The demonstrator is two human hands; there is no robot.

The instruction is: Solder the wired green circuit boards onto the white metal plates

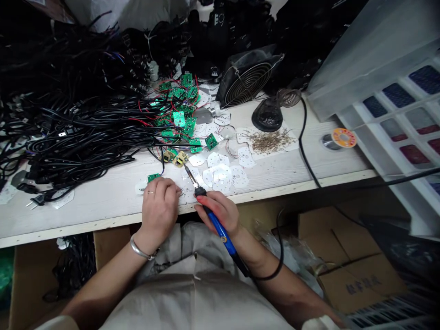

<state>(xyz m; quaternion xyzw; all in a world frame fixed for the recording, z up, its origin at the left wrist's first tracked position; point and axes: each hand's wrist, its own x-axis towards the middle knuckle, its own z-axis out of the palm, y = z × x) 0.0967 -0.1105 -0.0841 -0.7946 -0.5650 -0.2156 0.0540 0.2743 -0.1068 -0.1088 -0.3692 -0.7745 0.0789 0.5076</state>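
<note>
My right hand is wrapped round a blue soldering iron, whose metal tip points up and left toward a small yellow-tan circuit board. I cannot tell whether the tip touches it. My left hand rests on the bench edge with fingers curled together; what they pinch, if anything, is hidden. Just behind those fingers sits a small green circuit board with a dark wire rising from it. A pale disc lies beside the left hand. More green boards with red wires are heaped farther back.
Bundled black power cables cover the left of the bench. A caged fan stands behind, beside an iron stand and brown solder debris. White octagonal plates lie in front. A solder spool sits near plastic drawers.
</note>
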